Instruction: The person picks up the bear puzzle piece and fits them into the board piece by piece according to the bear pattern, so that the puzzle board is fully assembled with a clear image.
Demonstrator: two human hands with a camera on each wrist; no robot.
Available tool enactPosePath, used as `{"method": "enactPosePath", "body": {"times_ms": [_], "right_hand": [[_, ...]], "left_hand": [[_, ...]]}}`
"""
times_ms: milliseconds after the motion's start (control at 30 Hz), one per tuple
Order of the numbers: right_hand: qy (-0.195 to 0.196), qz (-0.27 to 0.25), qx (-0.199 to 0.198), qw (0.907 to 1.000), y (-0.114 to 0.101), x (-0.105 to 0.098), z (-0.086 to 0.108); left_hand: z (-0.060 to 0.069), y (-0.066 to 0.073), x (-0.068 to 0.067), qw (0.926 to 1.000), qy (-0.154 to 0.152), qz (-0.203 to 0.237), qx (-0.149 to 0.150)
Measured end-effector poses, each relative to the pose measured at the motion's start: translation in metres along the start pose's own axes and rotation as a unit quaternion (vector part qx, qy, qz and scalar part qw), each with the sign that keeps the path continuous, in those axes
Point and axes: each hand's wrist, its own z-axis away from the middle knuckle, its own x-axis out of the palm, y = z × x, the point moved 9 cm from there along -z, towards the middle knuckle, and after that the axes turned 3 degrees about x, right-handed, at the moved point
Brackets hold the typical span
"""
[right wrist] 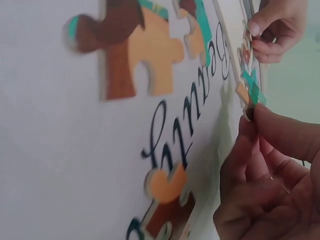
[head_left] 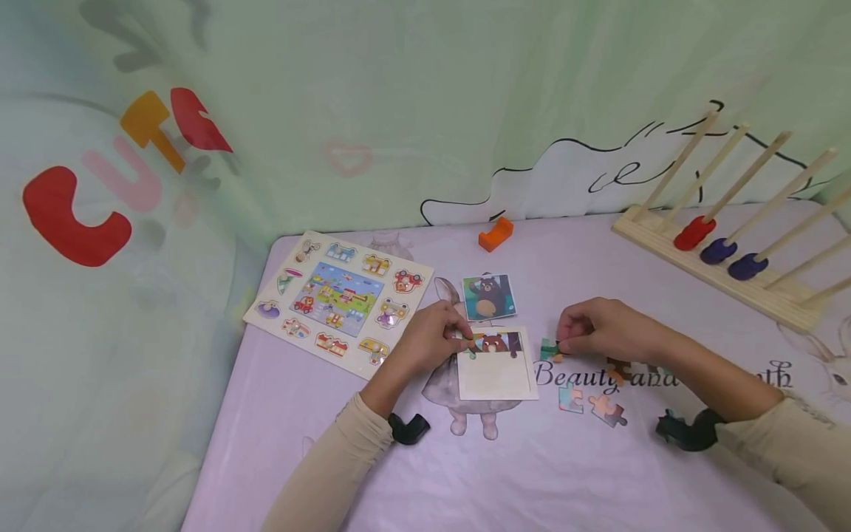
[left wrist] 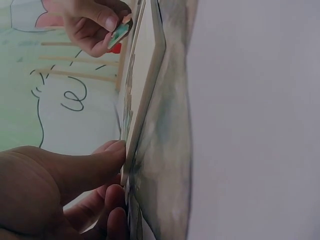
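Observation:
A wooden puzzle tray (head_left: 495,378) lies on the table, its top row filled with joined jigsaw pieces (head_left: 493,342) showing a brown bear's face. My left hand (head_left: 433,337) grips the tray's upper left corner, the thumb on top and the fingers at the edge in the left wrist view. To the right of the tray, my right hand (head_left: 603,330) pinches a green and orange jigsaw piece (right wrist: 254,89) between thumb and fingertips. A bear picture card (head_left: 488,298) lies just above the tray. Loose jigsaw pieces (head_left: 606,410) lie below the right hand.
A peg puzzle board with vehicle pictures (head_left: 346,299) lies at the left. An orange block (head_left: 496,234) sits at the table's back. A wooden bead frame (head_left: 721,266) with upright rods and red and blue beads stands at the right. A curtain (head_left: 399,111) hangs behind.

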Motion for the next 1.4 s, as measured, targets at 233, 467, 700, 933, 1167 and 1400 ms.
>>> {"method": "enactPosePath", "body": {"times_ms": [233,467,700,933,1167,1400], "right_hand": [[-0.016,-0.028,0.001,0.9995,-0.012,0.007,-0.005],[-0.041,-0.067,0.011,0.9968,-0.021,0.017,-0.013],[-0.047,-0.070,0.009,0.9964,-0.032,0.025,-0.021],[-0.052,-0.076,-0.005,0.9957,-0.043,0.031,-0.027],[-0.065,-0.113,-0.024,0.9912,-0.055,0.039,-0.031],[-0.069,-0.126,-0.025,0.9893,-0.060,0.048,-0.038]], "left_hand": [[0.000,0.000,0.001,1.0000,-0.002,0.001,-0.005],[0.001,-0.001,0.000,1.0000,0.001,0.007,-0.007],[0.000,-0.003,0.001,0.9999,-0.001,0.007,-0.010],[0.000,-0.003,0.001,0.9999,-0.003,0.010,-0.014],[-0.001,-0.003,0.001,0.9999,-0.003,0.010,-0.013],[-0.001,-0.002,0.001,1.0000,-0.003,0.007,-0.004]]}}
